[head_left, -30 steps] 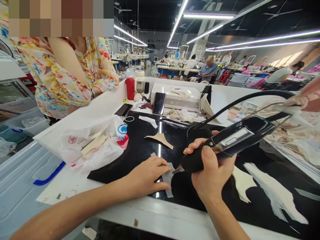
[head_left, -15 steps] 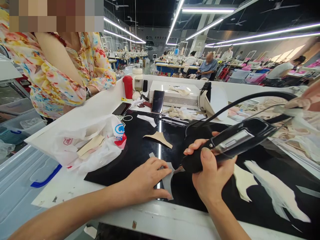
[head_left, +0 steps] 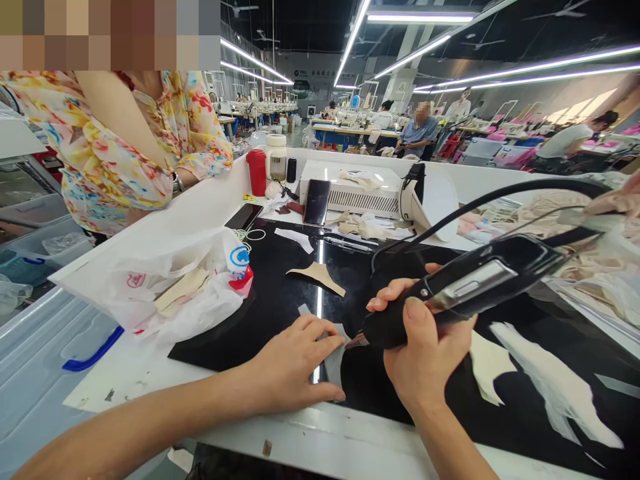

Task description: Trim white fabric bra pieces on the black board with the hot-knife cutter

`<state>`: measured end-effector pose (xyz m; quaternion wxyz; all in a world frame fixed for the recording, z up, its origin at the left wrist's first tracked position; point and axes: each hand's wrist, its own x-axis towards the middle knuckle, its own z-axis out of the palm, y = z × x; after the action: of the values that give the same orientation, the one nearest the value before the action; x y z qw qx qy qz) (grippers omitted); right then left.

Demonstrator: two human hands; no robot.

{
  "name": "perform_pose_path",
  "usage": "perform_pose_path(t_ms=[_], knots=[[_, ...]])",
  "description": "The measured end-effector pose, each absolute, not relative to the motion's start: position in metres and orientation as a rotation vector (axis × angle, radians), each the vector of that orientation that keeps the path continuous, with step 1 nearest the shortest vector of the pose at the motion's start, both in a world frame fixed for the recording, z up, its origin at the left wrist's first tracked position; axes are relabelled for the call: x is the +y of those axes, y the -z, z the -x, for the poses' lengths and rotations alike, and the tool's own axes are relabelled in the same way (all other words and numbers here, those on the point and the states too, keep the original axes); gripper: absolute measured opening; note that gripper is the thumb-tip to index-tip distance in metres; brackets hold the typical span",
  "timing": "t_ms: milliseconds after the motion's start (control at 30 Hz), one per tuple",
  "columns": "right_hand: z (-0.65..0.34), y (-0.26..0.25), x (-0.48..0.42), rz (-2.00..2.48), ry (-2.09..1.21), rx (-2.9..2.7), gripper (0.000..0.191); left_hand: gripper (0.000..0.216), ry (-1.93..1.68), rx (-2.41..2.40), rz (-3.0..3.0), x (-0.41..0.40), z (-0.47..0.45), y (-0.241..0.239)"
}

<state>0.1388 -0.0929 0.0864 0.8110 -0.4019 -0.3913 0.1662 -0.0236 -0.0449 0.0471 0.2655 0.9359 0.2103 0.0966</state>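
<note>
My right hand (head_left: 425, 353) is wrapped round a black corded hand tool (head_left: 465, 287), its tip pointing down-left at a small pale grey piece (head_left: 334, 357) on the black mat (head_left: 280, 300). My left hand (head_left: 295, 363) lies flat beside it, fingers spread and pressing on the piece's left edge. Another beige cut piece (head_left: 317, 275) rests farther back on the mat. White cut pieces (head_left: 550, 387) lie to the right.
A white plastic bag (head_left: 175, 287) with beige pieces sits at left. A person in a floral top (head_left: 125, 147) leans on the white partition. A red cup (head_left: 257, 172), phones (head_left: 317, 202) and a white box (head_left: 360, 193) stand behind. Another person's hand (head_left: 620, 200) shows at right.
Almost nothing: both hands keep their hold and place; the view has shifted slightly.
</note>
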Motion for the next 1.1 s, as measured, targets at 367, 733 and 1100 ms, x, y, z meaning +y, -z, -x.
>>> perform_pose_path(t_ms=[367, 733, 1100], knots=[[-0.141, -0.080, -0.094, 0.877, -0.358, -0.843, 0.042, 0.070, -0.318, 0.530, -2.542, -0.045, 0.024, -0.045], [-0.133, -0.084, -0.102, 0.797, -0.424, -0.812, 0.044, 0.070, -0.376, 0.527, -2.537, -0.046, 0.025, -0.037], [-0.132, -0.087, -0.107, 0.826, -0.433, -0.771, 0.043, 0.069, -0.409, 0.521, -2.568, -0.047, 0.026, -0.036]])
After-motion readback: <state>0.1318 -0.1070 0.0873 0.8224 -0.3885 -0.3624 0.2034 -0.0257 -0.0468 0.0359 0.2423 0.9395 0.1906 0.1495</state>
